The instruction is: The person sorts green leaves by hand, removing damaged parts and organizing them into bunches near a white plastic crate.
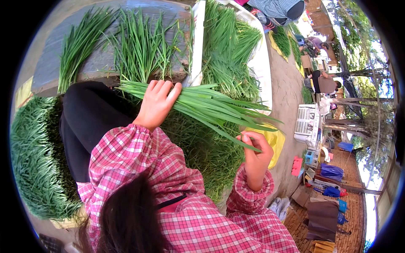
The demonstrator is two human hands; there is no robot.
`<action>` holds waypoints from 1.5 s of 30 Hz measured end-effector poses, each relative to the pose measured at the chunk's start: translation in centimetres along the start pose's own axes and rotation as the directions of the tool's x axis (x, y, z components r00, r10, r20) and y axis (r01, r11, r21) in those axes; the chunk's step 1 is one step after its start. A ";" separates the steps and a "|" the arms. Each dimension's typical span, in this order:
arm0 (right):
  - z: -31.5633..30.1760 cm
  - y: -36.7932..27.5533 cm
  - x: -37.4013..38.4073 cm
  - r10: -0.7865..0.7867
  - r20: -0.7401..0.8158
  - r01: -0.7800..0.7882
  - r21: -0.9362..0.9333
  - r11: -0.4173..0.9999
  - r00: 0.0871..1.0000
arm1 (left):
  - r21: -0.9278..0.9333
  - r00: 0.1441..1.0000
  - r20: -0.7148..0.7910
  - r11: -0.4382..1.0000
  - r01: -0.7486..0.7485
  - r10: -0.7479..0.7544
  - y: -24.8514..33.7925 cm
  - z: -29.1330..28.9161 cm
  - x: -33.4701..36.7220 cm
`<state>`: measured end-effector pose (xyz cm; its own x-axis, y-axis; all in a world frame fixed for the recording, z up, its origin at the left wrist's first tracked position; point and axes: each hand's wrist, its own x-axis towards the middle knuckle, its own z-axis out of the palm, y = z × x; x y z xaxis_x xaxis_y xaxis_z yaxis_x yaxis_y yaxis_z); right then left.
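Here: left hand clamps bundle of long flat green leaves; right hand pinches one blade.
Risk, judged: the pinched blade tearing, or loose tips sliding out of the bundle.

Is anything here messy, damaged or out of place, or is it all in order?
Nothing stands out. The left hand clasps a neat bunch of green leaves, the right hand pinches one loose blade from it. More leaves lie in tidy rows on the grey board.
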<state>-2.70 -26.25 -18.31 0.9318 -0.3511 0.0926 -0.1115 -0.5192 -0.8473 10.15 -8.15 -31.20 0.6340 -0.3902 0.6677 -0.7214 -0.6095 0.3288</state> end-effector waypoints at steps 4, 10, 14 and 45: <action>-0.7 -0.5 -0.4 -0.153 -0.165 0.135 -0.111 0.985 0.974 | 0.010 1.000 0.012 1.000 0.005 -0.005 -0.1 0.0 -0.1; -7.1 -1.6 -0.4 -0.354 -0.528 0.342 -0.125 0.931 0.772 | -0.002 0.999 0.004 0.999 0.037 -0.037 -0.1 0.2 0.0; -11.9 -3.7 0.3 -0.360 -0.623 0.580 0.189 0.793 0.695 | -0.002 0.997 0.019 0.997 0.078 -0.078 -0.3 0.0 -0.1; -5.3 -6.9 6.7 -0.367 0.444 0.557 -0.443 0.703 0.817 | -0.058 0.991 -0.081 0.993 0.099 -0.104 -0.1 -0.3 0.2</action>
<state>2.47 -29.19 -9.05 0.9558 0.2499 0.1548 0.2873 -0.9056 -0.3121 10.25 -7.98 -30.91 0.6809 -0.2676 0.6818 -0.6698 -0.6041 0.4319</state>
